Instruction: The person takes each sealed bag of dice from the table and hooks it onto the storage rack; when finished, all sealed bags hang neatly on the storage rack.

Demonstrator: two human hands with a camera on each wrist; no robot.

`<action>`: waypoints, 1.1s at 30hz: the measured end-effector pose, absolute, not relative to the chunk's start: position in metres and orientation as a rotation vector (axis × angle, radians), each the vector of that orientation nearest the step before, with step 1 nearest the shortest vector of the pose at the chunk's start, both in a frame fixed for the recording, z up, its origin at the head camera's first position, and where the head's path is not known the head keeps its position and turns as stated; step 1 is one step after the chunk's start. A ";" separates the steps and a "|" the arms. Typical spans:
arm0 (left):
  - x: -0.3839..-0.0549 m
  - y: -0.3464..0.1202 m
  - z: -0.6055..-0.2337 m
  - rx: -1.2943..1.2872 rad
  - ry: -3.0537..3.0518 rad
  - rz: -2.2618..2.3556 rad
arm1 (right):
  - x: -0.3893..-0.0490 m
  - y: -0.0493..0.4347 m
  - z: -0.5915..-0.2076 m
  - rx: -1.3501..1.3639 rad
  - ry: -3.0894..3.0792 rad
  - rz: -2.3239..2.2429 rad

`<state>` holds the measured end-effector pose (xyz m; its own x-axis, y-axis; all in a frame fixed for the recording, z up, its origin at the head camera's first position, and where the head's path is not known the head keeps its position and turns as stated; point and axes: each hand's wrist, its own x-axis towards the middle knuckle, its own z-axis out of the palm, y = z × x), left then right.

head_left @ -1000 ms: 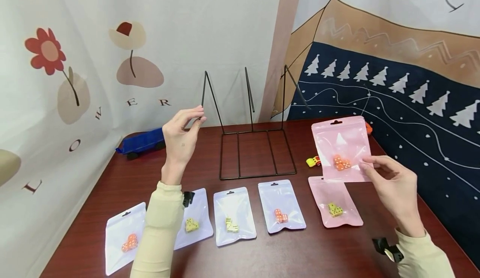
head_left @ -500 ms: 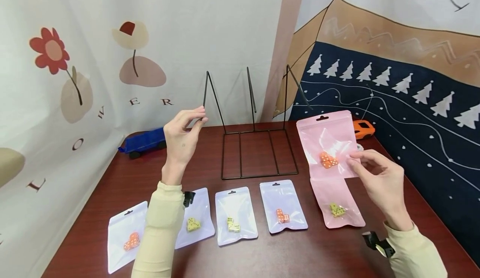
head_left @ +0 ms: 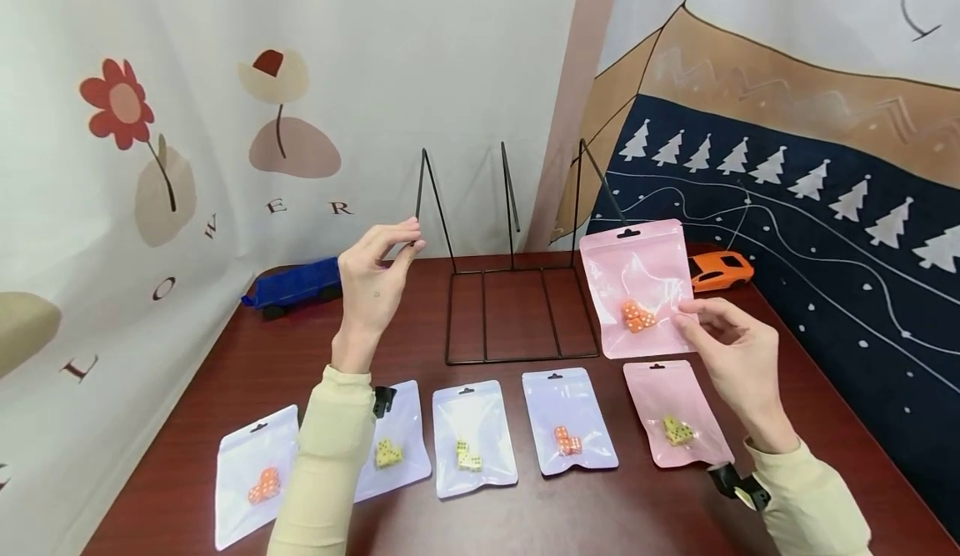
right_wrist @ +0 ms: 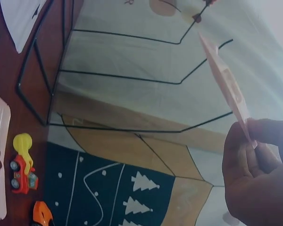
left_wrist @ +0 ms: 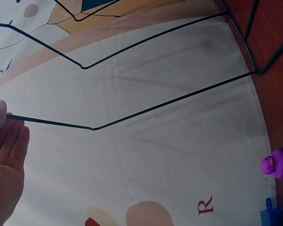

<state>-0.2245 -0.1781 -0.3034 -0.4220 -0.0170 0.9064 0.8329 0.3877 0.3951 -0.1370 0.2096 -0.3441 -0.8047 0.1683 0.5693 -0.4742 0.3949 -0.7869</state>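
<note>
My left hand [head_left: 375, 281] pinches the end of a prong on a black wire display rack [head_left: 484, 314]. In the left wrist view, thumb and fingers close on that prong's tip [left_wrist: 49, 122]. At the rack's right side my right hand [head_left: 735, 364] grips the lower right edge of a pink zip bag [head_left: 641, 272] holding orange dice [head_left: 637, 316]. The right wrist view shows this bag edge-on. Below the rack lie a pink bag [head_left: 656, 389] with yellow dice and several pale lilac or white bags, such as one [head_left: 558, 393] with orange dice. My left sleeve partly covers two of them.
A blue toy truck [head_left: 296, 285] stands at the back left, and an orange toy car [head_left: 720, 271] at the back right. A purple rubber duck [left_wrist: 275, 164] and a red-yellow toy vehicle [right_wrist: 22, 174] are beside the rack. Printed cloth hangs behind the table.
My right hand has carried the pink bag leftward, closer to the rack, uncovering the orange car and the pink bag on the table. My left hand keeps its hold on the prong.
</note>
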 end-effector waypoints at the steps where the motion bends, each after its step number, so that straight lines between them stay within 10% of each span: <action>1: -0.224 -0.177 -0.304 -0.720 -1.731 -1.165 | -0.135 0.207 -0.342 0.258 -2.071 1.437; 33: -0.222 -0.175 -0.301 -0.709 -1.781 -1.052 | -0.170 0.198 -0.350 0.122 -2.015 1.541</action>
<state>-0.2216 -0.1747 -0.3013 -0.4118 0.0237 0.9110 0.8092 0.4693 0.3536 -0.1704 0.1985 -0.3497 -0.8202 0.2737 0.5023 -0.4130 0.3243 -0.8510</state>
